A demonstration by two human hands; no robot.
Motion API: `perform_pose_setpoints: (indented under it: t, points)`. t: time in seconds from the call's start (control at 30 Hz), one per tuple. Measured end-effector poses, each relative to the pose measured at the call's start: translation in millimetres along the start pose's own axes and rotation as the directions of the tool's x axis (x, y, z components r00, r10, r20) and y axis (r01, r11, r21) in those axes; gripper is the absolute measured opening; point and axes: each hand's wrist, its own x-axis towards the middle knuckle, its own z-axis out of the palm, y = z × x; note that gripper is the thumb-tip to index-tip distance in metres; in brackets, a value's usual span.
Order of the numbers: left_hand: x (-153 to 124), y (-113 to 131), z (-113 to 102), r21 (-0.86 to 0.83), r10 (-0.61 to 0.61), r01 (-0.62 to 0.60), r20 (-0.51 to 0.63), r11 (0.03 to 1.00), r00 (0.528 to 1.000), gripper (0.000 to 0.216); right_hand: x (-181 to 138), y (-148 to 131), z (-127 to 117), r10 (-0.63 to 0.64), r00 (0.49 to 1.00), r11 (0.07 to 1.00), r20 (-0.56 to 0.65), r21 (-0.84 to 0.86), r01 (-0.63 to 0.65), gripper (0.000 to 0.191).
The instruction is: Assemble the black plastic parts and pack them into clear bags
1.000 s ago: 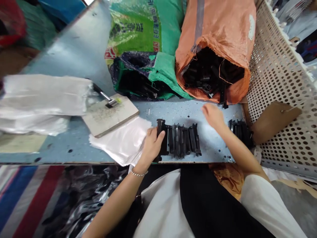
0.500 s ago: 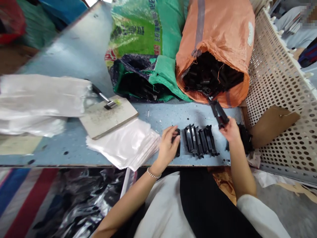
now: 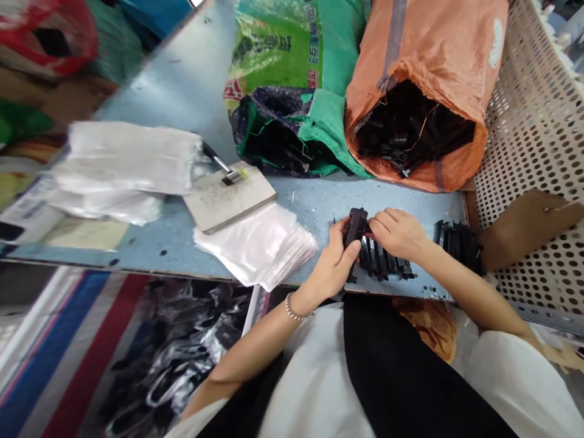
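view: head, single | from: worn on the person's head, above the apron (image 3: 387, 353) | faces: forward and steeply down across the bench (image 3: 314, 191) | range: near; left hand (image 3: 331, 267) and right hand (image 3: 399, 234) mid-view, sacks (image 3: 435, 36) farther off | spans: floor stripes (image 3: 86, 365) near left to crate (image 3: 524, 79) far right

place: workshop | blue worktable (image 3: 182, 73) | orange sack (image 3: 438, 42) of black parts (image 3: 396, 143) | hammer (image 3: 232, 177) on slab (image 3: 214, 204) | stacked plastic bags (image 3: 260, 243)
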Motion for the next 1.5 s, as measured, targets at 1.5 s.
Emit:
perform_pose_setpoints:
  t: [1.5]
  points:
    - [-20, -94, -211, 0.229, 0.041, 0.085, -0.496, 0.970, 0.867, 0.006, 29, -152, 96, -0.141, 0.771, -0.855, 0.621, 0.316, -0.411, 0.050]
